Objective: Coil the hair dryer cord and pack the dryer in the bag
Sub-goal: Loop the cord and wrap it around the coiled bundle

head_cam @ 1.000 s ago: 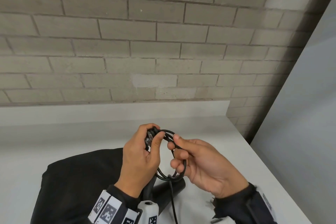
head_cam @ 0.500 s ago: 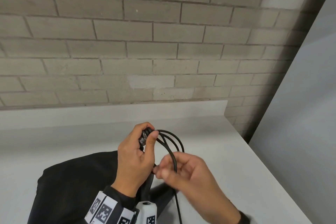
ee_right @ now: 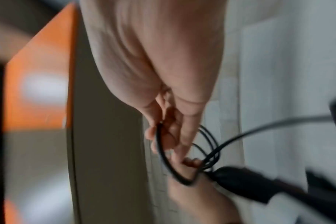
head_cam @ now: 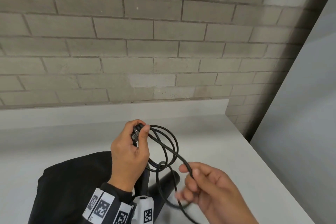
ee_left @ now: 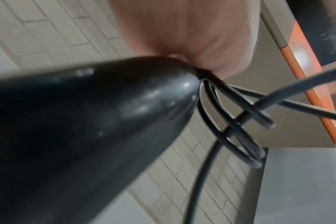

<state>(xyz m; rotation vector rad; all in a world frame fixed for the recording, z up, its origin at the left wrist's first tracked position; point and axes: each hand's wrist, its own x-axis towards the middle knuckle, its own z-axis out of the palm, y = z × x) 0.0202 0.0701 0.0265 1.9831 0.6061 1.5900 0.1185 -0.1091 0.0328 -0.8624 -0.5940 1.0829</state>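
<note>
My left hand (head_cam: 130, 152) is raised above the table and grips the plug end with several loops of the black cord (head_cam: 169, 143) gathered in its fist. The black hair dryer (head_cam: 164, 182) hangs below that hand, its handle filling the left wrist view (ee_left: 86, 121). To the right and lower, my right hand (head_cam: 205, 185) pinches a loose stretch of the cord between thumb and fingers (ee_right: 169, 142). The black bag (head_cam: 72, 187) lies flat on the white table (head_cam: 209, 142) under my left forearm.
A grey brick wall (head_cam: 145, 42) stands behind the table's raised back ledge. The table's right edge drops off beside a pale wall panel (head_cam: 300, 114). An orange panel (ee_right: 38, 83) shows in the wrist views.
My right hand left the coil and drew back right and down, pulling a length of cord out from the loops. The left hand kept its grip on the coil.
</note>
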